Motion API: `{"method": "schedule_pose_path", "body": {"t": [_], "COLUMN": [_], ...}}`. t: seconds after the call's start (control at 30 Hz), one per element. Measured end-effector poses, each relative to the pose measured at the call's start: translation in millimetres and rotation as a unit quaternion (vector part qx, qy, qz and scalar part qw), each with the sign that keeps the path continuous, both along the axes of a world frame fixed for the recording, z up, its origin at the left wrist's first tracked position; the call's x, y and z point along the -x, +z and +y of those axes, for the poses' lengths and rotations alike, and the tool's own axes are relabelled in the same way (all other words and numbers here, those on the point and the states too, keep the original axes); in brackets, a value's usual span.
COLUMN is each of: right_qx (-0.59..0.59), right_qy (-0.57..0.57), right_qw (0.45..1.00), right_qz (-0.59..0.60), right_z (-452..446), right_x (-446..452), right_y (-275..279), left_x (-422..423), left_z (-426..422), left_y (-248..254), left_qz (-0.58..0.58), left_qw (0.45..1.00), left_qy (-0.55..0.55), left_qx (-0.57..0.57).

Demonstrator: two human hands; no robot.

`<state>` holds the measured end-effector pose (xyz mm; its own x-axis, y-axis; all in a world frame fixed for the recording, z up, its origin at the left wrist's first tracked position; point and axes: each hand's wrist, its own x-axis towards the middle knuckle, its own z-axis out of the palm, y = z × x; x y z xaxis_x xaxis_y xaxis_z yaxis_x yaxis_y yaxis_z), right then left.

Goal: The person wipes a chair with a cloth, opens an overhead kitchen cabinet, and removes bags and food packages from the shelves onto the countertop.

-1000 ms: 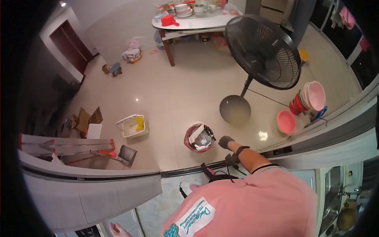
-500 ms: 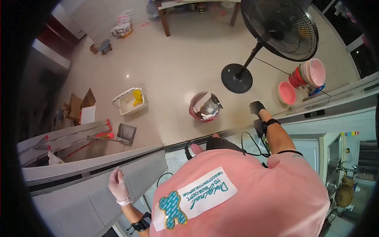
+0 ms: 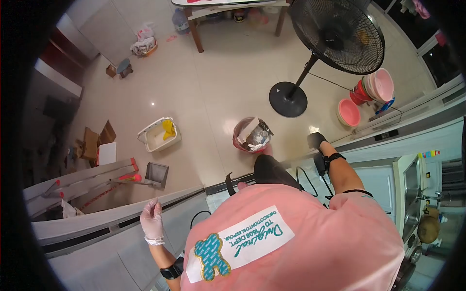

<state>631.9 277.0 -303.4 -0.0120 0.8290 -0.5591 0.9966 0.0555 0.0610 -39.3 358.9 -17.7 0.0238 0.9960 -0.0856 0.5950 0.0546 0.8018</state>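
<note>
My left hand, in a thin whitish glove, is raised beside the grey cabinet front at the lower left. Its fingers are drawn together and nothing shows in them. My right hand, in a dark glove, is held out to the right above the doorway edge; its fingers are too dark and smeared to read. Between the hands, nearer the right one, a red-lined trash bin stands on the floor with a white piece and crumpled clear plastic in it. My dark-clad leg reaches close to this bin.
A black standing fan is beyond the bin, its cord running right toward pink basins. On the left are a white tub with a yellow cloth, a dustpan, a ladder and cardboard boxes. A table stands behind.
My left hand has come up from the bottom edge into full view. The view has tilted down, and my leg has come forward beside the bin. My right arm stays stretched out.
</note>
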Motion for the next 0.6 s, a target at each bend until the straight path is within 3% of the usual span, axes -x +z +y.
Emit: {"method": "schedule_pose_path", "body": {"t": [0.03,0.17,0.23,0.4,0.47,0.53,0.57,0.6], "right_qx": [0.040,-0.032,-0.030,-0.013,0.008,0.051,0.015,0.014], "right_qy": [-0.113,-0.038,-0.078,-0.117,-0.104,-0.045,-0.020,-0.076], "right_qw": [0.991,0.998,0.995,0.992,0.994,0.998,0.999,0.997], "right_qz": [0.065,0.033,0.045,0.034,0.019,-0.005,-0.022,0.007], "right_z": [5,16,21,49,73,92,108,125], "right_x": [15,39,37,8,-17,-58,-60,-72], "right_y": [41,80,91,85,73,22,39,37], "left_x": [2,-7,-24,-82,-98,-113,-118,-125], "left_z": [3,34,60,128,156,186,206,228], "left_y": [-1,-6,-6,-4,-5,-7,-14,-19], "left_qz": [0.004,-0.011,-0.015,0.023,0.035,0.061,0.011,0.011], "left_qw": [1.000,0.999,0.999,0.997,0.995,0.991,0.994,0.993], "left_qy": [0.001,-0.002,-0.022,-0.079,-0.096,-0.116,-0.107,-0.120], "left_qx": [0.013,0.033,0.027,0.008,0.014,-0.002,0.000,-0.010]}}
